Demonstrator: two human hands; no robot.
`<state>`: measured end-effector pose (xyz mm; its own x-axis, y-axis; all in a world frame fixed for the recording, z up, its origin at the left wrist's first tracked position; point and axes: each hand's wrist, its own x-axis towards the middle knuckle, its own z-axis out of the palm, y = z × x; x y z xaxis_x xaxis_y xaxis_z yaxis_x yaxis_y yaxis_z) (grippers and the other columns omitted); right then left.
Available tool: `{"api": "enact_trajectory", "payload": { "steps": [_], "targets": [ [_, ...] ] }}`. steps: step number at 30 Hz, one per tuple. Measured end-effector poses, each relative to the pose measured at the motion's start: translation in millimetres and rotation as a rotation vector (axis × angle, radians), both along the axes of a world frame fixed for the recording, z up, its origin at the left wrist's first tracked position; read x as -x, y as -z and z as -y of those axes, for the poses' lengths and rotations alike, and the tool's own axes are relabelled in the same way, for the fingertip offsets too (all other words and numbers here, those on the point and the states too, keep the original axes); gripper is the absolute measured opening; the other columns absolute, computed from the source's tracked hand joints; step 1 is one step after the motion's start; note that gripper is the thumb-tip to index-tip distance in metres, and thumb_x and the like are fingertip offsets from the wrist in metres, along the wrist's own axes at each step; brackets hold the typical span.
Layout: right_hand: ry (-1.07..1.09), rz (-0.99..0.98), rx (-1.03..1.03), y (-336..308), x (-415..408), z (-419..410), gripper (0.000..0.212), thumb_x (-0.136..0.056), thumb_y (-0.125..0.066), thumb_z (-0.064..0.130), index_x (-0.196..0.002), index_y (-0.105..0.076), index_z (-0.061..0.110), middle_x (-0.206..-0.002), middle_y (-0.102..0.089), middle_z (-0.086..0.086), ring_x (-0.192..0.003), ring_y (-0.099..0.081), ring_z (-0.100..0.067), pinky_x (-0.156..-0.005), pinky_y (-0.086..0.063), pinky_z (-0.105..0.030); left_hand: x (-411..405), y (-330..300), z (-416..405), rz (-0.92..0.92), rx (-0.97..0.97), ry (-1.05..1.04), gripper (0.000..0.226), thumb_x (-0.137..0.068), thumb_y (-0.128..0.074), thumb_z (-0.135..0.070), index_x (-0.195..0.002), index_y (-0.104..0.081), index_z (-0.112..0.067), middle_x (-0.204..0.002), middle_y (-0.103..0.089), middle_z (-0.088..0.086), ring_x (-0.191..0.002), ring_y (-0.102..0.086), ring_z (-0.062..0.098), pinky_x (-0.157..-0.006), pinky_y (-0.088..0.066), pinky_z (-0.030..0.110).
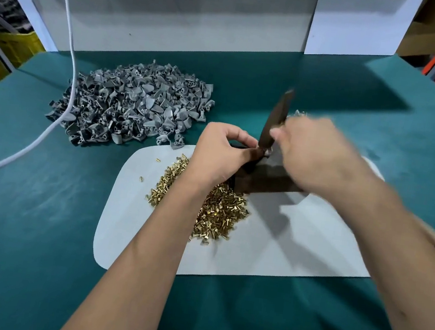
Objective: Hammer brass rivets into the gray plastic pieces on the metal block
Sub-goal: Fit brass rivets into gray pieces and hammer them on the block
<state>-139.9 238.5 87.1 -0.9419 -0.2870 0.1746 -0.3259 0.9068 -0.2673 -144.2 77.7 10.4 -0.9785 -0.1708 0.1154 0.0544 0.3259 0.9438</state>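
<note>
A dark metal block (266, 184) stands on a white sheet (298, 237). My left hand (219, 152) pinches a small gray plastic piece (264, 152) on the block's top edge. My right hand (315, 153), blurred by motion, grips a dark hammer (277, 120) that stands tilted just above the piece. Brass rivets (216, 206) lie heaped on the sheet under my left wrist. A big pile of gray plastic pieces (135, 105) sits to the left on the green table.
A white cable (69, 40) runs down from the back across the gray pile and off the left edge. A gray back panel (176, 13) closes off the green table (35, 223). Loose rivets (141, 178) lie left of the heap.
</note>
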Motion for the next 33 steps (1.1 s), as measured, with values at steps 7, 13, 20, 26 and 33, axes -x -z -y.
{"api": "enact_trajectory", "payload": {
  "steps": [7, 13, 20, 26, 33],
  "targets": [
    [0.051, -0.241, 0.258, -9, 4, -7, 0.039, -0.102, -0.037, 0.048, -0.085, -0.055, 0.018, -0.077, -0.057, -0.011, -0.072, -0.053, -0.040, -0.064, -0.045, -0.042, 1, 1, 1, 0.005, -0.011, -0.006, 0.017, -0.075, -0.089, -0.013, -0.069, -0.078, -0.024, -0.078, -0.075, -0.019, -0.090, -0.072, 0.000, -0.082, -0.057, 0.021],
    [-0.014, 0.086, -0.130, -9, 8, -5, 0.042, -0.106, -0.042, 0.044, -0.068, -0.039, 0.025, -0.077, -0.051, -0.006, -0.080, -0.055, -0.039, -0.069, -0.045, -0.040, -1, 1, 1, -0.013, -0.023, 0.002, 0.016, -0.075, -0.089, -0.012, -0.070, -0.078, -0.022, -0.080, -0.077, -0.012, -0.095, -0.073, 0.011, -0.087, -0.058, 0.030],
    [-0.051, 0.096, -0.153, -1, 1, -6, 0.027, -0.109, -0.039, 0.033, -0.091, -0.055, 0.021, -0.104, -0.064, -0.019, -0.086, -0.052, -0.038, -0.074, -0.043, -0.040, 1, 1, 1, -0.015, -0.012, 0.012, 0.020, -0.075, -0.089, -0.011, -0.068, -0.077, -0.025, -0.072, -0.074, -0.021, -0.084, -0.069, -0.002, -0.077, -0.055, 0.015],
    [0.006, -0.194, 0.165, -12, 8, -14, 0.031, -0.105, -0.043, 0.041, -0.084, -0.051, 0.020, -0.078, -0.055, -0.010, -0.067, -0.047, -0.034, -0.066, -0.041, -0.037, 0, 0, 0, -0.001, -0.006, -0.018, 0.017, -0.074, -0.090, -0.012, -0.068, -0.078, -0.022, -0.075, -0.075, -0.019, -0.088, -0.071, 0.000, -0.081, -0.055, 0.018],
    [-0.085, 0.060, -0.064, -4, 15, -22, 0.042, -0.103, -0.048, 0.045, -0.068, -0.045, 0.024, -0.075, -0.056, -0.002, -0.076, -0.055, -0.035, -0.064, -0.042, -0.038, -3, -2, 0, -0.008, 0.014, 0.009, 0.009, -0.076, -0.089, -0.014, -0.076, -0.081, -0.016, -0.083, -0.073, -0.017, -0.101, -0.070, 0.004, -0.089, -0.053, 0.022]
  ]
}}
